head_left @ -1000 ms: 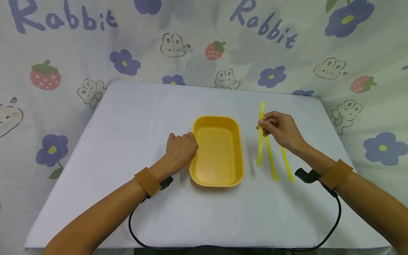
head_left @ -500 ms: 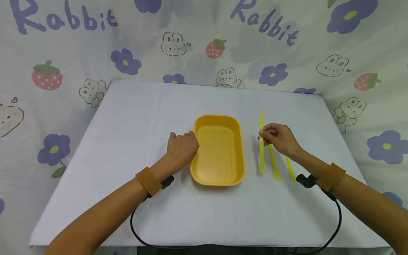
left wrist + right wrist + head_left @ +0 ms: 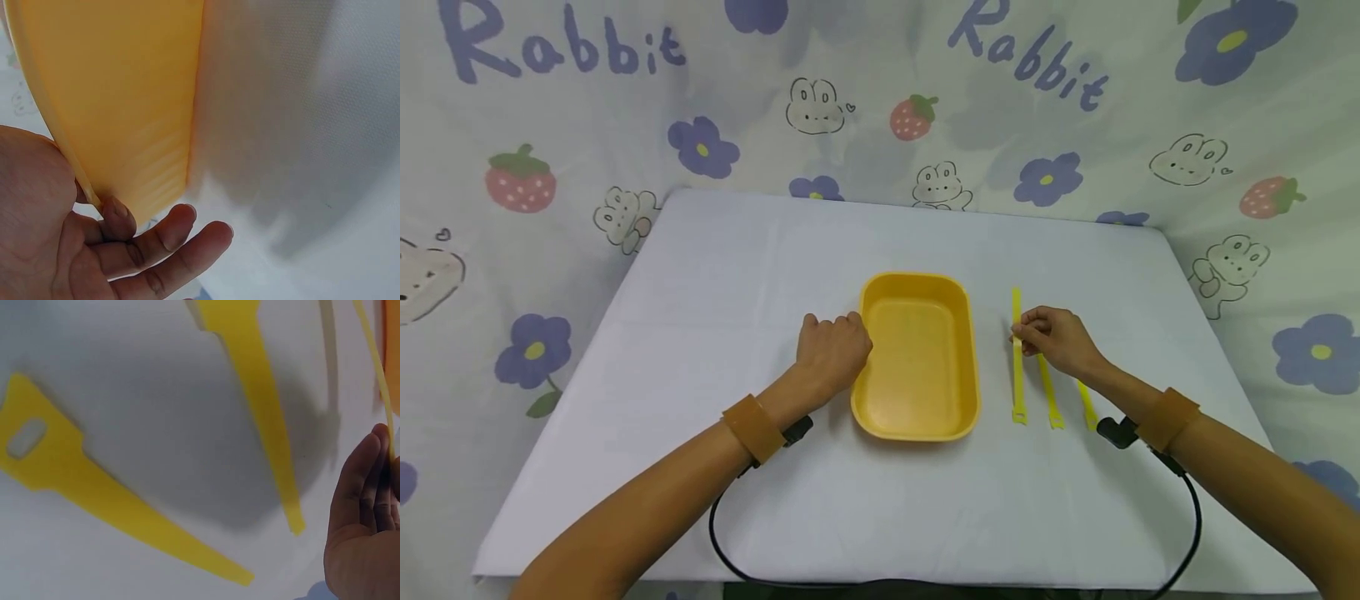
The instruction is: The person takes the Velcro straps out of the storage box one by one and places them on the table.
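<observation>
My left hand point(image 3: 831, 350) grips the left rim of a yellow plastic tray point(image 3: 916, 358). In the left wrist view, thumb and a finger pinch the rim of the tray point(image 3: 125, 81), while two other fingers stick out beneath. Right of the tray, my right hand point(image 3: 1060, 340) pinches a yellow cable tie point(image 3: 1018, 383) near its middle, slotted head toward me. Whether that tie touches the table cannot be told. Two more yellow ties lie beside it, a middle tie point(image 3: 269, 419) and an outer tie point(image 3: 137, 515), the latter showing its slotted head; the hand partly hides them from above.
A white cloth covers the table point(image 3: 737, 275). A curtain point(image 3: 850, 50) printed with rabbits, flowers and strawberries hangs behind and at the sides. Both wrists wear a brown strap with a small camera, and a black cable point(image 3: 730, 567) runs along the front edge.
My right hand has moved toward the near edge with the pinched cable tie, bringing its head level with the other ties' heads. My left hand stays on the tray rim.
</observation>
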`<state>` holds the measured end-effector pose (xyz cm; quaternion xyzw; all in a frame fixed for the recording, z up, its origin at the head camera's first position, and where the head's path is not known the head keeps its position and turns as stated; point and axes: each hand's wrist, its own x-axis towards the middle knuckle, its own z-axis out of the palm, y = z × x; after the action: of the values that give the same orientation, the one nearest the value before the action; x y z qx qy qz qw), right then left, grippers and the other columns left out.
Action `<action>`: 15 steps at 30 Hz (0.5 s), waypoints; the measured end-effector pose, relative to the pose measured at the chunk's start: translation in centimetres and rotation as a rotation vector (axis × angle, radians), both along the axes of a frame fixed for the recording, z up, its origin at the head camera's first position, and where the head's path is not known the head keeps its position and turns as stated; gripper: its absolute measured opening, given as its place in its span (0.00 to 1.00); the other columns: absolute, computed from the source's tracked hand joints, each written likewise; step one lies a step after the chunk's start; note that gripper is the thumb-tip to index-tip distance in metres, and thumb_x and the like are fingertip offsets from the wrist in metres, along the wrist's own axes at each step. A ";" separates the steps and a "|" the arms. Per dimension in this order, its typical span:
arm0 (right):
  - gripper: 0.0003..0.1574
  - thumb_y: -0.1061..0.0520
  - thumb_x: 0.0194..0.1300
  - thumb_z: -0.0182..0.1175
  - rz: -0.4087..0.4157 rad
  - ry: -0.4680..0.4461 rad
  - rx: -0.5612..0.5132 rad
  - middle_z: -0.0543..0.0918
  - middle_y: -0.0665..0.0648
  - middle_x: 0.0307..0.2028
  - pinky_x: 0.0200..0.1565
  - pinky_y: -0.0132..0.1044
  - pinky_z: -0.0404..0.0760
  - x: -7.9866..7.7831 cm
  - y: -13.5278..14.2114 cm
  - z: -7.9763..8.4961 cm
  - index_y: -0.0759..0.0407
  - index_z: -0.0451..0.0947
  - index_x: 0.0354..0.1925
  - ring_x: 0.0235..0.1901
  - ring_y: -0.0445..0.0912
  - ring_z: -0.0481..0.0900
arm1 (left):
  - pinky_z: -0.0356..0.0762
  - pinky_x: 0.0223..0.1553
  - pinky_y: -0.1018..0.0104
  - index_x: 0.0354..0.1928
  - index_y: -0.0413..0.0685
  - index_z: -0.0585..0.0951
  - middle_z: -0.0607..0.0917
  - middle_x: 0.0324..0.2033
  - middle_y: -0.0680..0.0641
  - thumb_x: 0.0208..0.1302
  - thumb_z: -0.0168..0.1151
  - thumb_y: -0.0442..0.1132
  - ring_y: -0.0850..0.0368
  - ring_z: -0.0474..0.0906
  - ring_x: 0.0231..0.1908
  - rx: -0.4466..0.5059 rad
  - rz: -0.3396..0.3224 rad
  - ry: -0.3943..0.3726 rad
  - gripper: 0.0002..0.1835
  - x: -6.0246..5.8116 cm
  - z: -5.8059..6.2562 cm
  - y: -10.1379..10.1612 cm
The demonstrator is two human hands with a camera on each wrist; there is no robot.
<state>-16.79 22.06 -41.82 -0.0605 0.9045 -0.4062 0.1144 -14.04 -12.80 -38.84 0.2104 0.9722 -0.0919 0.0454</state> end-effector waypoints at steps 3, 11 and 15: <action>0.17 0.58 0.74 0.57 0.011 -0.020 0.017 0.87 0.67 0.39 0.39 0.38 0.86 -0.1 0.1 -0.3 0.73 0.74 0.50 0.34 0.50 0.87 | 0.59 0.30 0.60 0.29 0.41 0.70 0.68 0.21 0.48 0.74 0.53 0.38 0.53 0.65 0.19 0.006 0.008 -0.005 0.13 0.0 -0.1 0.0; 0.16 0.62 0.71 0.59 0.049 -0.055 0.076 0.88 0.66 0.38 0.37 0.36 0.85 -0.4 0.0 -0.9 0.75 0.75 0.50 0.34 0.51 0.87 | 0.62 0.31 0.58 0.31 0.41 0.71 0.69 0.22 0.48 0.74 0.53 0.39 0.52 0.67 0.19 -0.003 0.022 -0.019 0.12 0.0 -0.2 -0.1; 0.15 0.60 0.71 0.61 0.053 -0.051 0.102 0.89 0.63 0.35 0.36 0.34 0.85 -0.6 0.0 -1.0 0.73 0.77 0.48 0.32 0.49 0.87 | 0.63 0.31 0.58 0.31 0.40 0.72 0.70 0.22 0.47 0.74 0.54 0.39 0.52 0.68 0.20 -0.006 0.025 -0.025 0.12 0.0 -0.1 -0.1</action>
<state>-17.40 22.10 -42.85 -0.0680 0.9190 -0.3578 0.1510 -14.04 -12.94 -38.98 0.1994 0.9738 -0.0913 0.0593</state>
